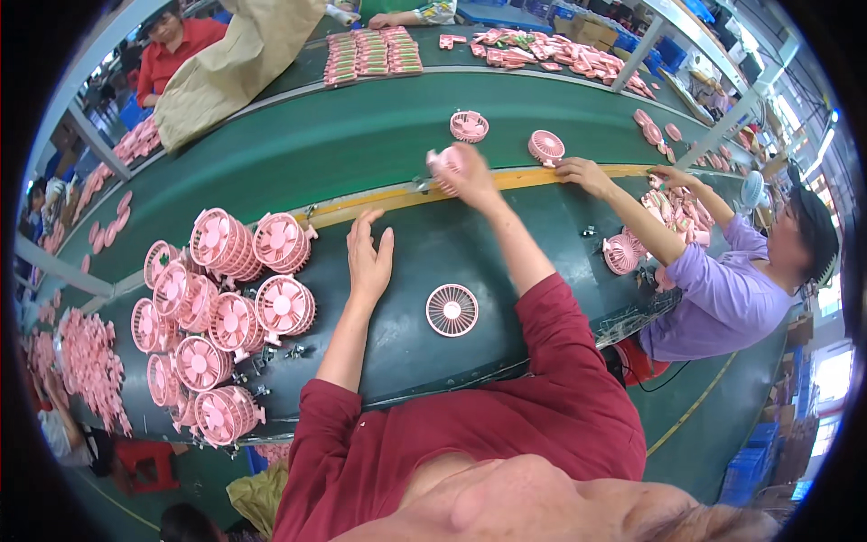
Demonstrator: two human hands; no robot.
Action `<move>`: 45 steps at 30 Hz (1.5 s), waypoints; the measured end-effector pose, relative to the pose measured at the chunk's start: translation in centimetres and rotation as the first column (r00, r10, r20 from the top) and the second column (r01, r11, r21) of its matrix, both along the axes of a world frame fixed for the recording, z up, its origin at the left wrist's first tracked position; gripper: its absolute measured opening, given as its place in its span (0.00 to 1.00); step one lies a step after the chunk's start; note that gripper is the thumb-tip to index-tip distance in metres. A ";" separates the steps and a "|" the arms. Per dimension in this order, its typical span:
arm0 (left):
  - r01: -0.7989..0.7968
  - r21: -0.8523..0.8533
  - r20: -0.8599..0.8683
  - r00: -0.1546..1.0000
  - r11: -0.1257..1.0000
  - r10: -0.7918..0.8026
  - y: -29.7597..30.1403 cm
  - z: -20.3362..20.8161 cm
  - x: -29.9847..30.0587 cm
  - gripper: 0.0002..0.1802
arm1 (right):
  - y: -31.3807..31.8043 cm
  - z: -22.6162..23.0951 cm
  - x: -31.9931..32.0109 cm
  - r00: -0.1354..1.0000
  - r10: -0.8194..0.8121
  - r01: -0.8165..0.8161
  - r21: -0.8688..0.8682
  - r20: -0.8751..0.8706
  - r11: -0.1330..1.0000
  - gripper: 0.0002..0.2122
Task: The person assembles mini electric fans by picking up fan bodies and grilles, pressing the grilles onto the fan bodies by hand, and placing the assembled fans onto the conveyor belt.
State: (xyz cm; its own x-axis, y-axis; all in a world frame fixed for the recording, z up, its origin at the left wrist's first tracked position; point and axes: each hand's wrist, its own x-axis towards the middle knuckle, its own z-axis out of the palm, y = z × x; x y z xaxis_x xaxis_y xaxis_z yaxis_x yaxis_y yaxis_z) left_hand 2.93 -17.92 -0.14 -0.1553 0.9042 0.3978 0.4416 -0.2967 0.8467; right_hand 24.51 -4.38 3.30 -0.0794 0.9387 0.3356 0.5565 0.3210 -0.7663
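A pink fan housing (443, 170) is over the far edge of the yellow rail (528, 178), gripped by the right hand (472, 176); its fingers are curled about the part, though blur hides exactly how each one sits. The left hand (368, 257), on the near side of the rail, holds nothing: its fingers are loosely extended and slightly bent, the thumb apart from them.

Just this side of the rail runs a dark bench (415, 248), where a round pink grille (452, 310) lies flat. Toward the rail's left end, a cluster of stacked pink fans (234, 322) stands on the same bench. Beyond the rail is a green belt (361, 154) carrying an upper round part (469, 126) and, close to the rail, a second round part (546, 146) near a co-worker's hand (585, 177). Farther past the rail, across the belt, are rows of pink pieces (373, 54) and a loose heap (564, 52). At the rail's right end sits a co-worker in a purple top (736, 289).

The right forearm slants forward and leftward to the rail; the left forearm rises more steeply, stopping short of it. Both maroon sleeves end below the wrists.
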 end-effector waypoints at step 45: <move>0.544 0.230 0.966 -0.229 0.807 -0.121 4.9 -2.5 -0.4 0.22 | -20.3 -0.1 1.3 0.667 0.655 -0.657 -0.135 0.356 0.742 0.36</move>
State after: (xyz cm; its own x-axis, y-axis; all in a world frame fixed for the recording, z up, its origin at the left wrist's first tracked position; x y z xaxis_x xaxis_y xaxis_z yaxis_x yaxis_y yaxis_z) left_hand 2.54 -13.05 -2.60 0.2064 0.9784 0.0112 -0.9460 0.1967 0.2576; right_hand 25.83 -24.70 3.22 -0.7878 0.5960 0.1557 0.4298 0.7129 -0.5541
